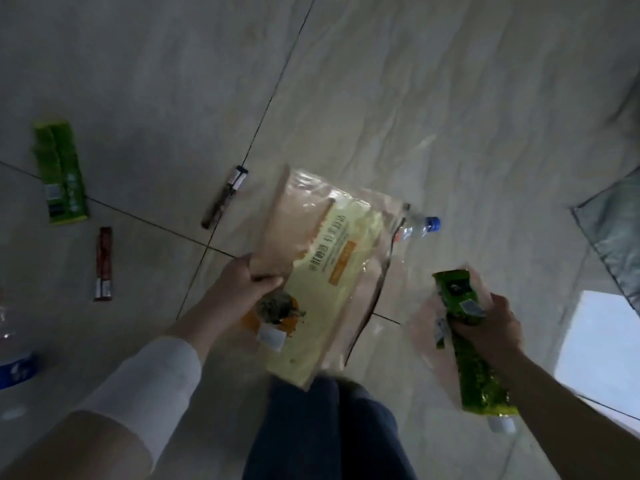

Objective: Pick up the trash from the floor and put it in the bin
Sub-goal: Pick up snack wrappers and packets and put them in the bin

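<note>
My left hand [242, 289] grips a large clear-and-yellow plastic bag [325, 271] by its left edge, held above the tiled floor. My right hand [491, 327] is closed around a green foil wrapper [474, 362], with some clear plastic film bunched against it. Partly hidden behind the bag, a clear plastic bottle with a blue cap [420, 228] lies on the floor. Further left on the floor lie a green wrapper [60, 171], a brown stick wrapper [104, 265] and a dark stick wrapper [225, 197].
Another bottle with a blue label [14, 355] shows at the left edge. At the right edge sits a grey plastic bag or liner [609, 233], with a bright white panel [599, 341] below it. My dark trouser legs [329, 434] fill the bottom centre.
</note>
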The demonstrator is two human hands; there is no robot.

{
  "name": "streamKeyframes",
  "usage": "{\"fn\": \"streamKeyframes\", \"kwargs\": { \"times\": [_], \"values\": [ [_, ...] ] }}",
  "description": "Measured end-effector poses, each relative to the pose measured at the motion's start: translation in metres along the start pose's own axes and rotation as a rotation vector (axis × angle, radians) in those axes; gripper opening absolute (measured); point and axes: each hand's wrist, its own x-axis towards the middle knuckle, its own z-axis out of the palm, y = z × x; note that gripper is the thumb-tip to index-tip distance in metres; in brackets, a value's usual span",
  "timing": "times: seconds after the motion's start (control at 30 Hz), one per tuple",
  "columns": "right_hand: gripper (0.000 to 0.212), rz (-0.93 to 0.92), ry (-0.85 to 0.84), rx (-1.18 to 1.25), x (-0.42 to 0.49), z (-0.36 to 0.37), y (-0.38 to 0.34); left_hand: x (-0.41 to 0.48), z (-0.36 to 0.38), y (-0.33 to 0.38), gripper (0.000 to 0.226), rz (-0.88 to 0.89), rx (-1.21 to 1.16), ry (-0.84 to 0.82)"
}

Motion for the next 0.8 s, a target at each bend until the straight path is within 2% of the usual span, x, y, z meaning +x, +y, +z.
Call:
{"fn": "streamKeyframes", "kwargs": {
  "times": [0.1,0.17,0.27,0.33,0.43,0.5,0.6,0.7,0.8],
  "values": [
    [0.076,0.068,0.095,0.044,0.011,-0.048,0.032,0.021,0.051,0.044,0.016,0.071,0.196,-0.183],
    [0.076,0.105,0.157,0.085,0.029,-0.065,0.048,0.046,0.091,0.063,0.030,0.117,0.304,-0.218],
    [0.074,0.145,0.197,0.148,0.065,-0.068,0.068,0.090,0.146,0.073,0.032,0.151,0.448,-0.228],
    [0.075,0.139,0.201,0.193,0.090,-0.061,0.079,0.120,0.175,0.074,0.035,0.186,0.541,-0.194],
    [0.076,0.113,0.192,0.251,0.121,-0.047,0.094,0.160,0.207,0.071,0.045,0.299,0.889,-0.001],
    [0.076,0.101,0.177,0.298,0.137,-0.042,0.100,0.177,0.220,0.071,0.050,0.308,1.017,0.046],
    [0.076,0.057,0.152,0.333,0.154,-0.036,0.104,0.188,0.233,0.065,0.063,0.326,1.021,0.021],
    [0.076,0.026,0.128,0.316,0.162,-0.029,0.099,0.190,0.240,0.059,0.075,0.350,0.908,0.050],
    [0.077,0.015,0.104,0.313,0.167,-0.024,0.093,0.195,0.237,0.058,0.077,0.293,0.941,0.001]
  ]
}}
